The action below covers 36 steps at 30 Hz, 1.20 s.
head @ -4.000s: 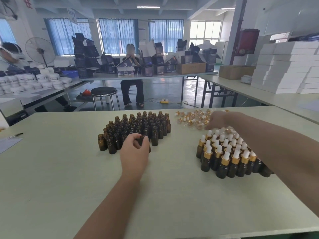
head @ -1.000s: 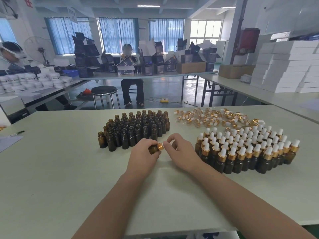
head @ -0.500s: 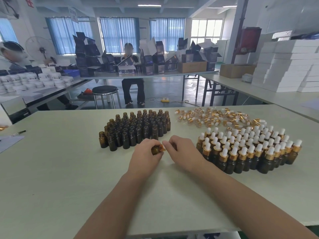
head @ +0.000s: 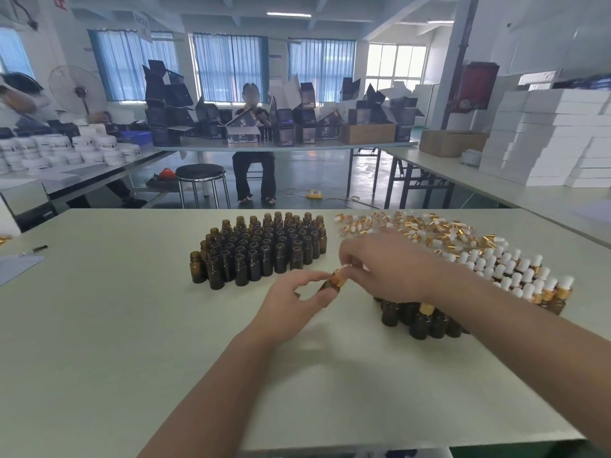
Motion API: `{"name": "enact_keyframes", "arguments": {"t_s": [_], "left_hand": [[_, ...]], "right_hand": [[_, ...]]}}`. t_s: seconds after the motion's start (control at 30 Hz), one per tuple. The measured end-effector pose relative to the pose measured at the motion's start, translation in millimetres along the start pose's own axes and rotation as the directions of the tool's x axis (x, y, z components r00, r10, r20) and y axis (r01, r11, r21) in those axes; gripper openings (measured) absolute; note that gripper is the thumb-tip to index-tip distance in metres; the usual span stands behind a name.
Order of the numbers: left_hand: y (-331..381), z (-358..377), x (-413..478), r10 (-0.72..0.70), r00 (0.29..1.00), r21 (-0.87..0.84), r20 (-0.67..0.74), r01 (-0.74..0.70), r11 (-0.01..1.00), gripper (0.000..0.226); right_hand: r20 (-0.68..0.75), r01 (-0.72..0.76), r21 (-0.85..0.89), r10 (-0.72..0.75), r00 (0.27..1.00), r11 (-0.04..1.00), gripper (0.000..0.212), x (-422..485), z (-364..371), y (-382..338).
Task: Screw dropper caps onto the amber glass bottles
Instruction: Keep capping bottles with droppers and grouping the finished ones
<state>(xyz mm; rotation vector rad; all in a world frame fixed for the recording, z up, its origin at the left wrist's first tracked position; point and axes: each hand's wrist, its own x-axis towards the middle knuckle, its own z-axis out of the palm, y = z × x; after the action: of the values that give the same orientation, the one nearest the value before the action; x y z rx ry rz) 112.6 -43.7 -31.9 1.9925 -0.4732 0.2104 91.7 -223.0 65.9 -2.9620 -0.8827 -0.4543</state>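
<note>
Bottle in hand: one small amber bottle [head: 326, 286], lifted just off the table [head: 132, 325], in front of the person between the two hands.
Left hand: the left hand [head: 291, 302] pinches the bottle's body between thumb and curled fingers.
Right hand: the right hand [head: 386, 266] comes in from 3 o'clock, its fingertips [head: 347, 266] closed on the gold cap [head: 338, 276].
Long axis: tilted, base toward 7 o'clock and neck toward 1 o'clock, so the cap sits at 1 o'clock from the left hand's grip.
What the turn needs: I'd say the twist has to run around that slanted line, the left hand steadying while the right rolls the cap.
Seating: too small to tell whether the thread is fully home.
Nearer hand for setting down: the right, since the capped bottles [head: 515, 276] stand at 3 o'clock, partly under that forearm.
Next stock: open bottles [head: 261, 249] at 11 o'clock, nearer the left hand; loose caps [head: 406, 226] at 1 o'clock.
</note>
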Motion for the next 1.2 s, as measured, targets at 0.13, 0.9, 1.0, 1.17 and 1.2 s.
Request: {"name": "enact_keyframes", "arguments": {"t_s": [0.13,0.9,1.0,1.17,1.2], "left_hand": [[0,-3,-1,-0.004,1.000,-0.050,-0.010,0.004,0.999,0.028],[-28,-9,12,-0.283,0.845,-0.066,-0.453,0.285,0.956,0.018],[-29,-13,12,-0.323,0.809,-0.137,-0.492,0.295,0.946,0.030],[-31,-16,13,-0.364,0.787,-0.204,-0.498,0.302,0.931,0.036],[-31,-15,14,-0.364,0.789,-0.203,-0.496,0.302,0.931,0.035]], "right_hand": [[0.108,0.027,-0.049,-0.021,0.994,0.998,0.018,-14,-23,20],[0.306,-0.018,-0.161,0.067,0.950,0.987,0.032,-45,-16,55],[0.247,-0.089,-0.011,0.089,0.965,0.996,0.044,-39,-25,63],[0.147,-0.301,0.116,0.284,0.948,0.946,0.039,-21,-32,104],[0.152,-0.362,0.129,0.342,0.927,0.923,0.038,-17,-31,114]]}}
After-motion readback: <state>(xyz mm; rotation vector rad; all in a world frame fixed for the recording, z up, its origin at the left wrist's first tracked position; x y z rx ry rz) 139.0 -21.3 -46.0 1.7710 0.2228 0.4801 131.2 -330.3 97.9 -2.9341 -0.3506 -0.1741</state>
